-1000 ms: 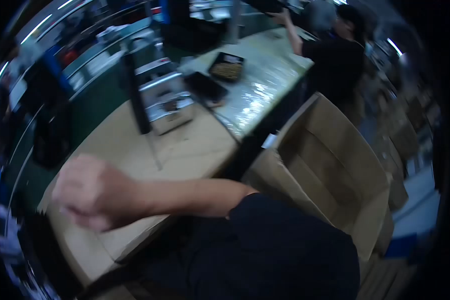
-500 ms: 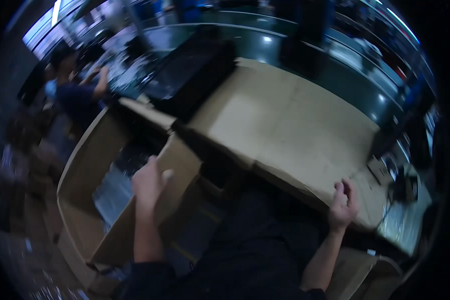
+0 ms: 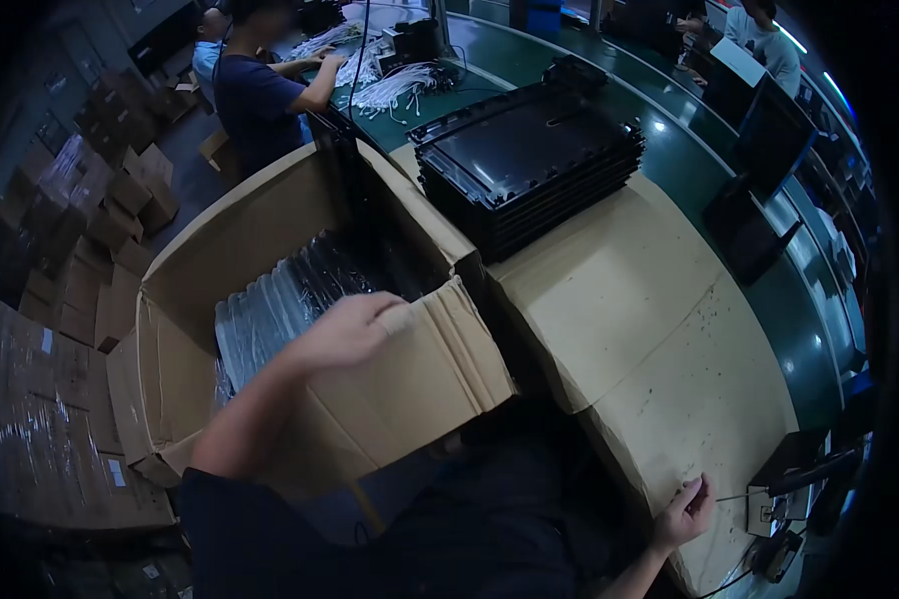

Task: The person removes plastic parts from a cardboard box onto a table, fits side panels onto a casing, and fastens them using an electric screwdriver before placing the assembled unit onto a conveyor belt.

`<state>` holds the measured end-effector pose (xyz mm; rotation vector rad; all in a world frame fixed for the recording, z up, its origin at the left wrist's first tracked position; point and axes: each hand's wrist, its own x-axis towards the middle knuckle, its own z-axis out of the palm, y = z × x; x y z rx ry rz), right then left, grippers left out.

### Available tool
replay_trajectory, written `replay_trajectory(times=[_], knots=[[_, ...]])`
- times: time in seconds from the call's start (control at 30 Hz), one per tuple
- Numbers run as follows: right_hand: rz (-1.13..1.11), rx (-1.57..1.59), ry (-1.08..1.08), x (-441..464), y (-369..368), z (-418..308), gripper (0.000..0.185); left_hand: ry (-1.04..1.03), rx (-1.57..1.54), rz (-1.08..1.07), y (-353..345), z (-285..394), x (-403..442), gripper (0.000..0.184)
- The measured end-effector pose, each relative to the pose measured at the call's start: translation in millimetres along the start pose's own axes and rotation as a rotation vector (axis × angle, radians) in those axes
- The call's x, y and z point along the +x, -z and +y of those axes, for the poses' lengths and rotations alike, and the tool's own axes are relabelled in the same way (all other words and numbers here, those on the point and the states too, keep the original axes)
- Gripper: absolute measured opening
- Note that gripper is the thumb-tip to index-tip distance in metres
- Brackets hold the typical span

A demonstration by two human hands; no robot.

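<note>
My left hand point(image 3: 355, 329) is closed over the near rim of an open cardboard box point(image 3: 410, 399), its fingers curled at the folded flap. Inside the box, a row of clear plastic-wrapped pieces point(image 3: 270, 309) stands beside dark wrapped ones point(image 3: 335, 270). My right hand point(image 3: 684, 514) is low over the cardboard-covered tabletop point(image 3: 659, 329), with thumb and fingers pinched together. A thin line shows between that hand and a small box-shaped device point(image 3: 764, 511); I cannot make out whether the fingers hold it.
A stack of black plastic panels point(image 3: 529, 150) sits at the table's far end. Beyond it, a person in a dark shirt point(image 3: 260, 100) works near white cables point(image 3: 400, 85) on a green bench. Another person point(image 3: 769, 50) is at the far right. Cardboard cartons point(image 3: 60, 399) are piled at left.
The view has swung left and sharpened, so the box and panel stack appear farther right. My left hand stays at the box's rim. My right hand appears lower, near the small device.
</note>
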<state>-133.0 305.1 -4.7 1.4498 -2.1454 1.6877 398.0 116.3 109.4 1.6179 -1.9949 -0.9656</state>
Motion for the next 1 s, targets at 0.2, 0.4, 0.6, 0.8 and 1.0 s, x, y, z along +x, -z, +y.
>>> replay_trajectory(times=[0.2, 0.4, 0.6, 0.8, 1.0], knots=[[-0.067, -0.154, 0.049, 2.1, -1.9, -2.6, 0.015, 0.249, 0.084, 0.844, 62.5, -74.9, 140.7, 0.107], [-0.048, -0.161, -0.091, 2.3, 3.4, 21.3, 0.014, 0.473, 0.059, 1.309, 60.9, -87.3, 234.7, 0.095], [-0.026, -0.161, -0.044, -1.8, 2.8, 22.9, 0.014, 0.442, 0.177, 1.416, 81.8, -101.9, 214.4, 0.062], [-0.081, -0.119, -0.030, -5.6, 8.6, 35.8, 0.013, 0.040, 0.180, 1.521, 146.7, -64.4, 115.3, 0.062], [-0.152, -0.084, -0.022, 1.4, 11.8, -1.1, 0.017, -0.649, -0.368, 1.635, 199.1, 37.6, 17.8, 0.077]])
